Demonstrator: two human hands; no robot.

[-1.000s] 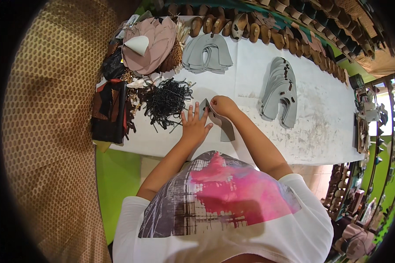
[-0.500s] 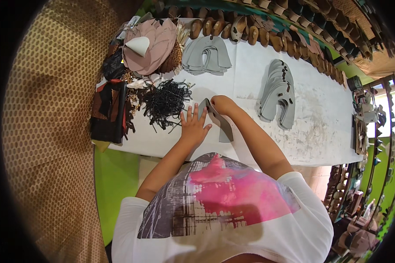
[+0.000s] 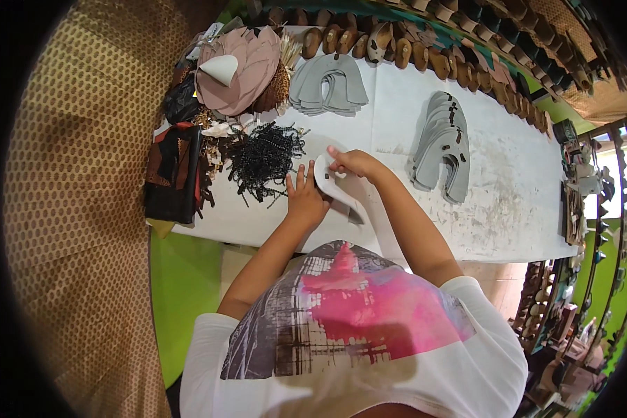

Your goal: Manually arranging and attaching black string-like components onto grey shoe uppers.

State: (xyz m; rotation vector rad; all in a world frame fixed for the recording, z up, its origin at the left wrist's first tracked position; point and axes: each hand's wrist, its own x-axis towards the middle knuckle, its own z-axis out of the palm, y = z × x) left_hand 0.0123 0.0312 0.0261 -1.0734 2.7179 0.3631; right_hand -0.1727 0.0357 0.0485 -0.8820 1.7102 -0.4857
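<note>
A grey U-shaped shoe upper piece (image 3: 336, 191) is tilted up between my hands, with a small dark mark near its bend. My right hand (image 3: 357, 163) pinches its upper edge, the index finger pointing left. Against the piece's left side rests my left hand (image 3: 306, 200), fingers stretched and apart; its thumb is partly hidden. Close to my left fingertips lies a heap of black beaded-looking strips (image 3: 263, 159). A fanned stack of grey pieces (image 3: 435, 157) with dark patches lies to the right, and another grey stack (image 3: 326, 87) lies farther back.
Pink layered pieces (image 3: 254, 80) with a white cone (image 3: 219, 70) on top stand at the back left. A black and brown bundle (image 3: 174, 177) sits by the white table's (image 3: 508, 209) left edge. Wooden shoe lasts (image 3: 404, 53) line the back; racks rise at right.
The grey piece has been turned and lifted, so a lighter face shows. My right hand has opened from a fist into a pinch; my left fingers have shifted slightly left off the piece.
</note>
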